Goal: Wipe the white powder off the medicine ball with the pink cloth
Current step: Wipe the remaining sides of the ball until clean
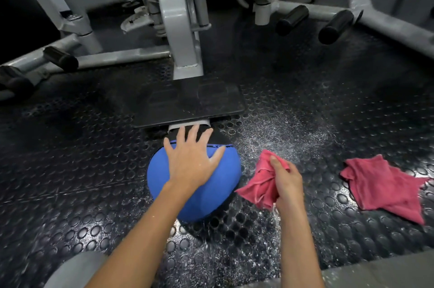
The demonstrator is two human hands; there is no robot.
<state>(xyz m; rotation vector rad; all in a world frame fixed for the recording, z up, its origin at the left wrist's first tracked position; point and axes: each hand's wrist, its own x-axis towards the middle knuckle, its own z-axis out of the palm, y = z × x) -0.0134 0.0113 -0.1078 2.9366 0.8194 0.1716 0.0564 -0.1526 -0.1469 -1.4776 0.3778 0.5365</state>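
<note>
A blue and black medicine ball (211,193) sits on the studded rubber floor at the centre. My left hand (191,158) rests flat on its top with the fingers spread. Just right of the ball, my right hand (285,182) grips a crumpled pink cloth (258,184), held a little apart from the ball's side. A second pink cloth (385,184) lies spread on the floor farther right. White powder (281,130) dusts the floor beyond the held cloth.
A grey gym machine frame (180,29) stands behind the ball, with a black footplate (187,102) right beyond it. Black padded rollers (335,27) stick out at the back right and left. Powder specks cover the floor near my knees (77,269).
</note>
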